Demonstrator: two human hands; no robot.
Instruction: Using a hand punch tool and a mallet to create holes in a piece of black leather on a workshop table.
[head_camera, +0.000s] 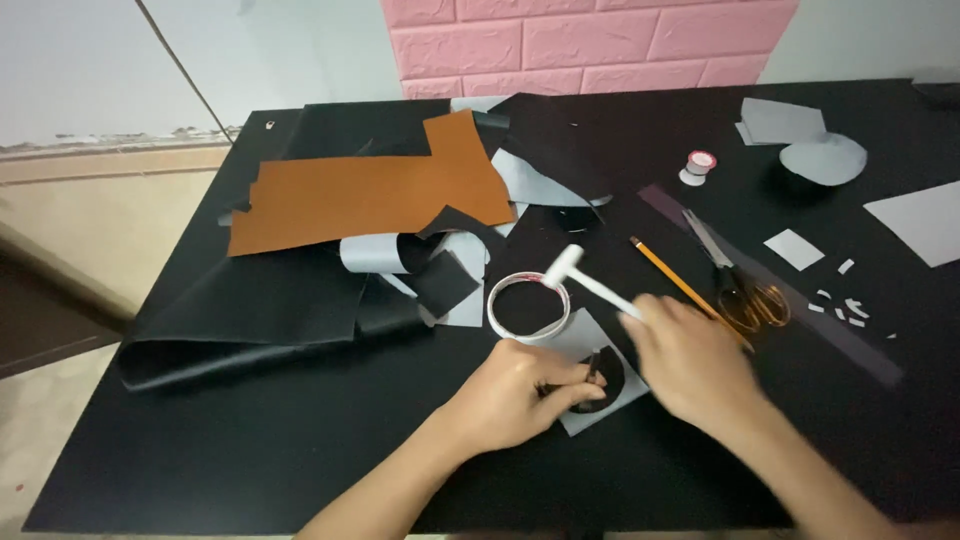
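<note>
Far left of the black table (250, 460): a folded black leather sheet (250, 315), limp and draped; above it a brown leather piece (370, 195) lying flat, with curled grey-backed offcuts (385, 252) at its lower edge. Centre: a white tape roll (527, 308) standing just above the left hand (510, 395). The left hand's fingers are pinched around a small dark upright tool, apparently a punch (592, 372), set on a black leather circle (605, 375) that lies on a grey square backing (590, 400). The tool is partly hidden by the fingers, so its tip cannot be made out. The right hand (690, 365) is clenched on the handle of a small white mallet (590, 280), head raised up-left over the tape roll; the hand is motion-blurred. The leather circle is judged thin, light and floppy, likely to slide on the smooth backing, so it is best pinned flat near the tool rather than lifted by an edge. The mallet is judged light and rigid and is gripped at the handle's end. Right of the hands: a yellow pencil (665, 272), gold-handled scissors (740, 285) on a dark strip (850, 345), small white paper scraps (840, 305), a small thread spool (698, 166) farther back, and grey paper pieces (820, 155) at the far right.
</note>
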